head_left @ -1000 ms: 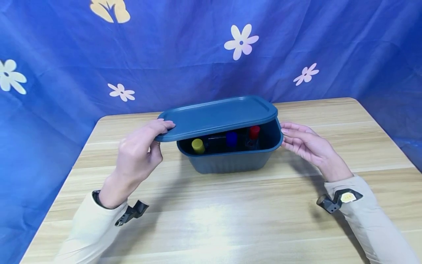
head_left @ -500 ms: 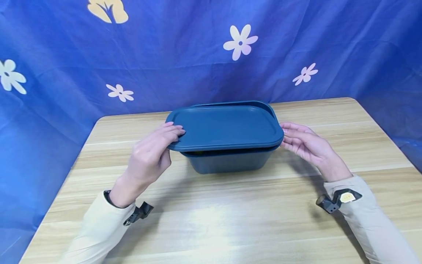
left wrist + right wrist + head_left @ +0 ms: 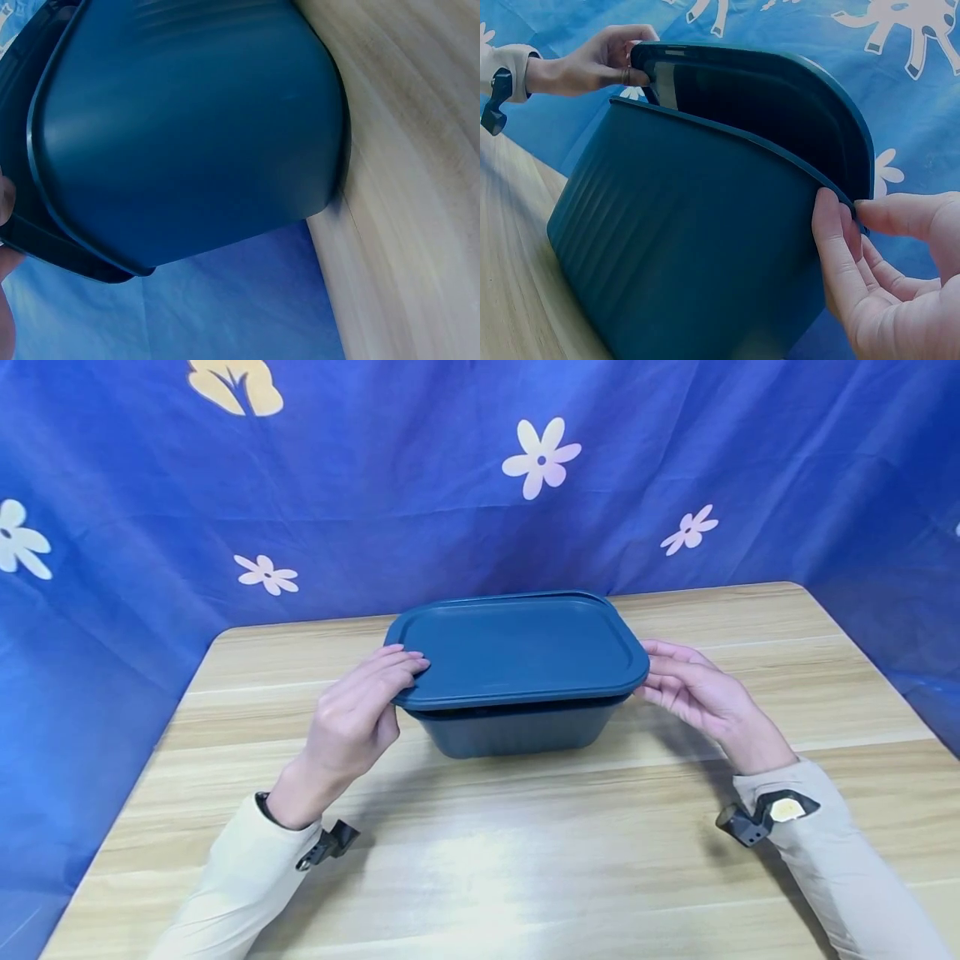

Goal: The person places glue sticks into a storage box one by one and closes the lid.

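Note:
A dark blue-green lid (image 3: 517, 647) lies over a box (image 3: 517, 733) of the same colour, with a narrow dark gap along the front. My left hand (image 3: 352, 718) grips the lid's left end, fingers on top and thumb underneath. At the right end, my right hand (image 3: 693, 693) pinches the box's rim where the lid's edge meets it. In the right wrist view the lid (image 3: 780, 82) tilts up from the box (image 3: 682, 195), its underside showing. The left wrist view shows the box's end wall (image 3: 187, 142) and a gap under the lid. The box's contents are hidden.
The box stands toward the back of a light wooden table (image 3: 480, 843). Close behind the table hangs a blue cloth (image 3: 420, 485) with white flowers. Small black cameras sit on both wrists.
The lid has come down and forward over the box, covering the coloured caps seen inside earlier. My left hand moved right and slightly down with it; my right hand stayed nearly still.

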`<state>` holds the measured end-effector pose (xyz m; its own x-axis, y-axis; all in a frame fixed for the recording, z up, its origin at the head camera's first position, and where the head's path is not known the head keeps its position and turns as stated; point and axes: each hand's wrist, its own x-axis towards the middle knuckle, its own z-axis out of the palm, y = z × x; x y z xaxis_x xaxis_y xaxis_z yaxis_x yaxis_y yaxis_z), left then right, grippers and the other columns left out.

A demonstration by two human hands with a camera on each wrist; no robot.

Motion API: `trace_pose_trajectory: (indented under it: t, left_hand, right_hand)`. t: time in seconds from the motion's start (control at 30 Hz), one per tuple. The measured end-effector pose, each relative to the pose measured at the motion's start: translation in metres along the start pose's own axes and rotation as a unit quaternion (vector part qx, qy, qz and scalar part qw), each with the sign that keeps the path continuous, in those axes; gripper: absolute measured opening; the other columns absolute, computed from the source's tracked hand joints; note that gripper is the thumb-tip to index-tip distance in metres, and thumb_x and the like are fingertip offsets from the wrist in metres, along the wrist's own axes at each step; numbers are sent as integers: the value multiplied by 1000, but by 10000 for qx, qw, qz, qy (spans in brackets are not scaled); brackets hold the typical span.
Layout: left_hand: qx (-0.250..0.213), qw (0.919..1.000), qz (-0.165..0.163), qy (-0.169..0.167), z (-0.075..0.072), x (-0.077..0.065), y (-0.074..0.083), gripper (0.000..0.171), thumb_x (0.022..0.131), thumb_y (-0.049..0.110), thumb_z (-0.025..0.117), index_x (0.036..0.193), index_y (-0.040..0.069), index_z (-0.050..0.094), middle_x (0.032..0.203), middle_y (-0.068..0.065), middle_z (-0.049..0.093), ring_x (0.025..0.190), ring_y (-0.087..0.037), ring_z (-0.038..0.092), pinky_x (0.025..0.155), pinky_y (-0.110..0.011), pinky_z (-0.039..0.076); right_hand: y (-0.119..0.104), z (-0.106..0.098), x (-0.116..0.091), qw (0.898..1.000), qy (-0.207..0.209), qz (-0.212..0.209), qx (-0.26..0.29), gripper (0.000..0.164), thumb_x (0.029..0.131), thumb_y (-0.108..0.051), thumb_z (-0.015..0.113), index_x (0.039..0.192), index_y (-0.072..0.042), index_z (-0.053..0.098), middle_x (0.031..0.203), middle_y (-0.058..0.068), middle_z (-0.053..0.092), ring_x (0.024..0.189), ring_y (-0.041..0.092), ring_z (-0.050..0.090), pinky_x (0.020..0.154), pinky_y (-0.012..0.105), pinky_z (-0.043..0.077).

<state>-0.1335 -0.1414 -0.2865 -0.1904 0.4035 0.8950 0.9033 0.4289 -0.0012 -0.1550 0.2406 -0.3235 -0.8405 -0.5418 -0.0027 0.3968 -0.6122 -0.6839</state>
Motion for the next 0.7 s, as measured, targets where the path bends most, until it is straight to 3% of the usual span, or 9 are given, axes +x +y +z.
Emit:
trace_pose_trajectory:
  t: [0.2, 0.33, 0.5, 0.6, 0.7]
  left_hand:
    - [-97, 9999, 101, -72, 1, -4, -4, 28, 90, -14, 36, 90, -10, 64, 97, -20, 70, 90, -37, 68, 92, -43, 53]
    - [-203, 9991, 126, -345, -3, -6, -4, 27, 95, -9, 39, 97, -10, 66, 102, -20, 70, 95, -37, 67, 96, -42, 51]
    - [-256, 9924, 36, -1203, -10, -8, -5, 27, 100, 1, 42, 111, -8, 66, 114, -20, 67, 106, -36, 63, 102, -41, 46]
    - [-236, 9818, -33, -1882, -13, -10, -6, 29, 93, -1, 55, 121, -8, 61, 124, -20, 62, 116, -37, 58, 107, -44, 40]
    - [-120, 9668, -160, -2546, -12, -12, -6, 50, 82, 0, 66, 130, -7, 54, 134, -21, 55, 125, -37, 49, 112, -45, 33]
  right_hand:
    - [0, -1, 0, 10000, -44, -22, -6, 27, 97, 12, 41, 113, 4, 62, 107, 19, 68, 98, 25, 68, 86, 32, 56]
    - [-1, -1, -1, 9998, -75, -118, -125, 28, 98, 12, 41, 114, 5, 62, 108, 18, 67, 100, 25, 67, 87, 32, 56]
    - [-5, 5, 2, 9944, 361, -339, -929, 25, 99, 7, 44, 112, 1, 65, 108, 13, 68, 99, 21, 67, 87, 30, 55]
    - [-5, 11, 6, 9890, 636, -404, -1272, 24, 98, 5, 46, 111, -1, 65, 108, 10, 68, 98, 19, 67, 86, 29, 55]
    - [-6, 18, 9, 9842, 821, -558, -1467, 23, 98, 5, 49, 113, -2, 64, 108, 8, 68, 97, 17, 66, 83, 28, 56]
